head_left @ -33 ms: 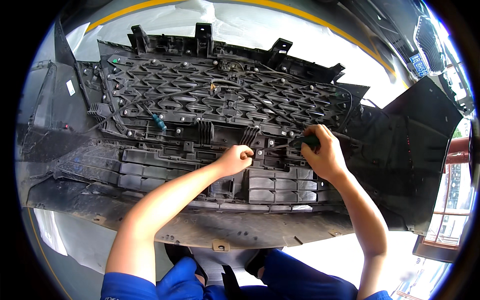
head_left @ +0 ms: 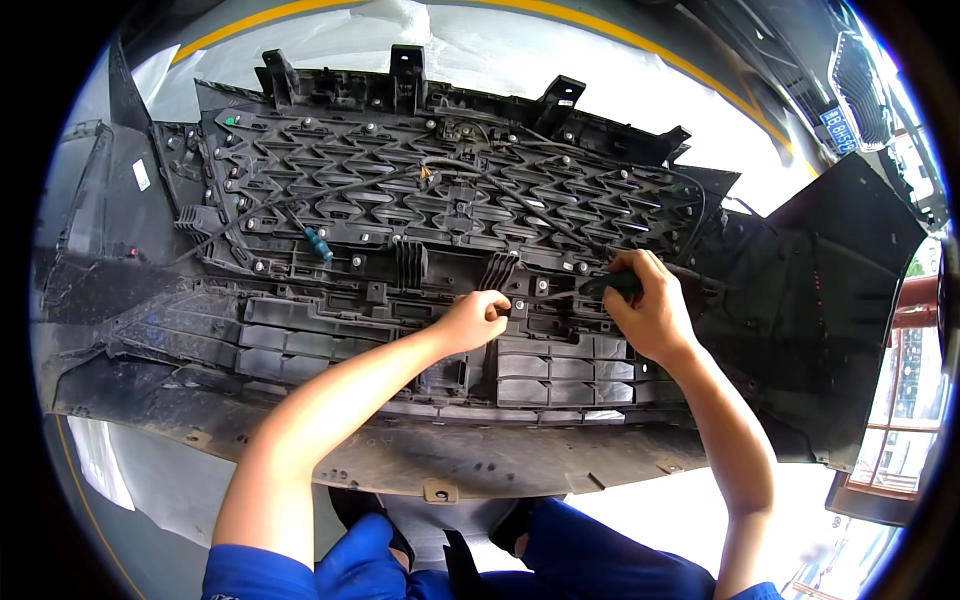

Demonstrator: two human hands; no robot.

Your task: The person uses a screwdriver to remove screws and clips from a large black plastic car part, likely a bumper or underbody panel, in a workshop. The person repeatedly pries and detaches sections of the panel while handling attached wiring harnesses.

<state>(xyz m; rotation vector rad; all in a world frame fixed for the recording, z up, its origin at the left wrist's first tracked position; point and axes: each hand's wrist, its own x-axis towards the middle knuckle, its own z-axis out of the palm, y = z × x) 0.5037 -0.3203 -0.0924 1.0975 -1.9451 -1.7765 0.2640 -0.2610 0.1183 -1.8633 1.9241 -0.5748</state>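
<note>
A black car front bumper (head_left: 590,448) with its patterned grille (head_left: 400,205) lies inner side up before me. My right hand (head_left: 650,305) is wrapped round the dark green handle of a screwdriver (head_left: 612,284), right of the bumper's middle. Its thin shaft points left, toward my other hand. My left hand (head_left: 472,320) is closed in a pinch at the lower edge of the grille, beside a ribbed black bracket (head_left: 500,268); whatever its fingertips hold is hidden. Close to them is a silver screw (head_left: 519,305). A second screwdriver (head_left: 318,244), teal-handled, rests on the grille at the left.
Black wiring (head_left: 520,198) with a small orange-yellow connector (head_left: 425,173) runs across the grille. Upright mounting tabs (head_left: 407,75) line the far edge. Pale sheeting (head_left: 490,45) spreads over the floor beyond. At the far right stands a car with a blue plate (head_left: 838,130).
My left hand has shifted very slightly to the right. The right hand and its screwdriver look the same.
</note>
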